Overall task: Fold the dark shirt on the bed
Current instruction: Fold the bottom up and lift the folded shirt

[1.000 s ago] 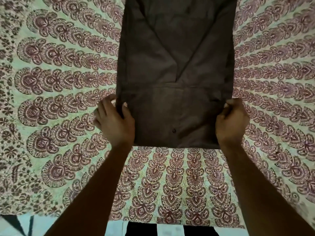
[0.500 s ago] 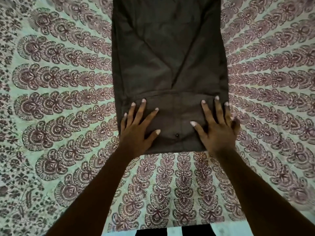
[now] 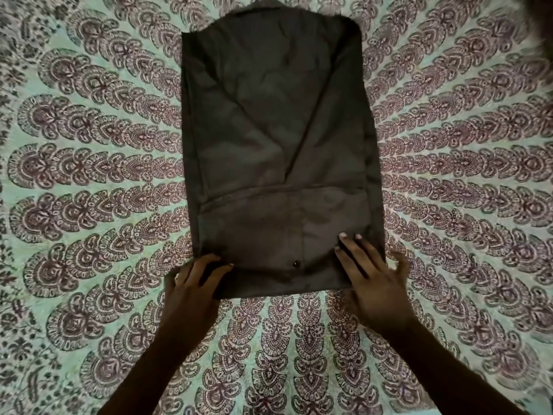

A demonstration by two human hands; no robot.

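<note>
the bed (image 3: pixel 89 205), covered in a pale green spread with maroon print, carries the dark shirt (image 3: pixel 269 130) flat in the middle, collar end (image 3: pixel 284 25) away from the person. the shirt is already narrowed to a long strip: both sides are turned in and the sleeves lie crossed down the back in a v. its bottom has been turned up once, making a folded band (image 3: pixel 254 232) across the near end. so i'd say the lengthwise folds are done and the first short fold is laid; what is left, by my reckoning, is one or two more turns toward the collar and a last smoothing.

the right hand (image 3: pixel 374 277) lies flat on the near right part of the band, fingers straight, pressing the cloth. the left hand (image 3: pixel 194 283) has its fingers curled at the near left corner and looks to be pinching it. a small button (image 3: pixel 296 264) shows near the front edge between the hands.
</note>
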